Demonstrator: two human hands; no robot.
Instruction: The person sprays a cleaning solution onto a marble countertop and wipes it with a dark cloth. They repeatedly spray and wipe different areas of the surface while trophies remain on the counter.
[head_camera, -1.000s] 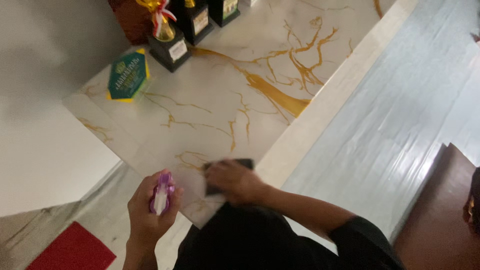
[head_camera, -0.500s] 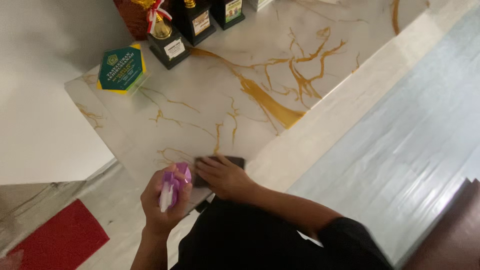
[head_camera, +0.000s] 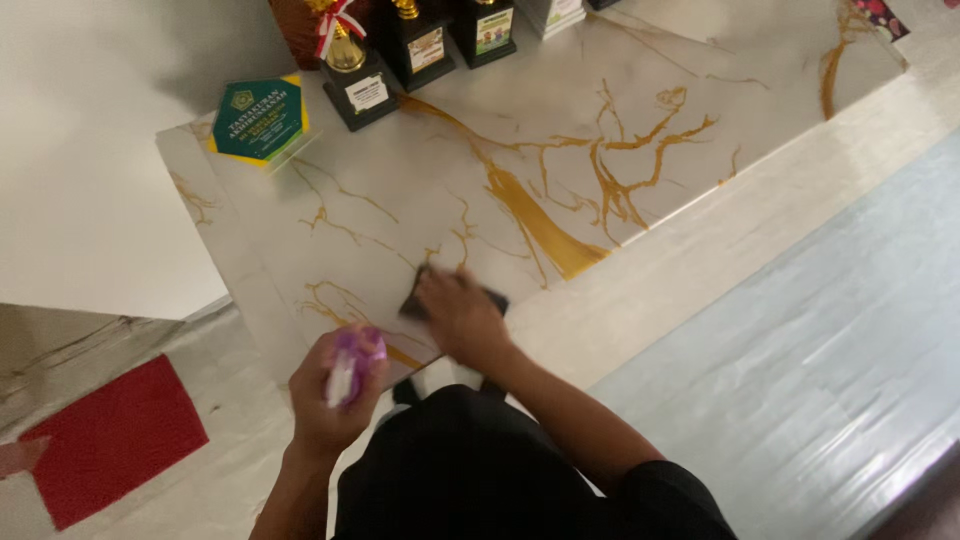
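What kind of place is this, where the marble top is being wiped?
Probably a display spot in a home or office: trophies and a green plaque stand on a white, gold-veined marble top, by a white wall and a pale tiled floor.

The left hand is up in front of the body. Its fingers are curled tight in a fist around something small, and the thumb side faces up. The left arm is bare and comes straight up from the bottom of the view.

The right hand is farther out than the left one. It lies flat with the palm down, and the fingers point away from the body and a little to the left. It looks a bit blurry. The right arm is bare up to a short black sleeve. It is bent at the elbow.
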